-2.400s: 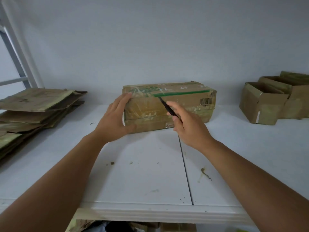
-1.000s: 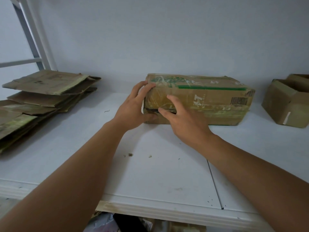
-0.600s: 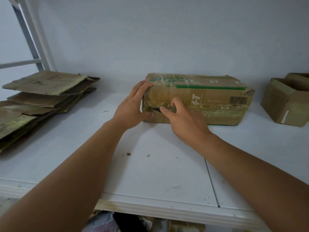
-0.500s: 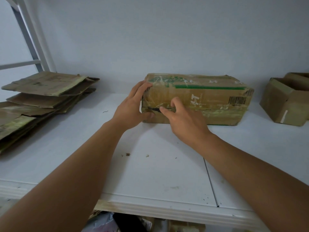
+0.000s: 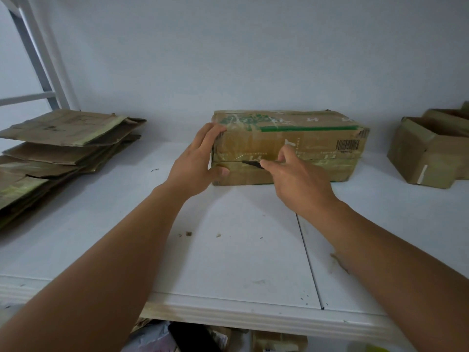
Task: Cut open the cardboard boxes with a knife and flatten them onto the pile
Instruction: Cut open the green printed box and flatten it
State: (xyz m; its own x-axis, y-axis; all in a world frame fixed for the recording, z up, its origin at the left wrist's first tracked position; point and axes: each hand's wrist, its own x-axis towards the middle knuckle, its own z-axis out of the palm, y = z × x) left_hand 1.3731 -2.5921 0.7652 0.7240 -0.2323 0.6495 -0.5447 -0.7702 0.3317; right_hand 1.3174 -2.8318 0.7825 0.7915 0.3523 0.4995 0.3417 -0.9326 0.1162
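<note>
Knife (image 5: 251, 163) has slid right along the box (image 5: 289, 148) seam since a moment ago, so the tape's splitting. Right hand (image 5: 295, 181) pinches it, left hand (image 5: 200, 161) grips the box's end on the shelf (image 5: 228, 262).

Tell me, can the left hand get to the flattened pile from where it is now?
Probably yes. The left hand grips the end of the taped box, and only bare white tabletop lies between it and the flattened cardboard pile. It would have to let go of the box first.
</note>
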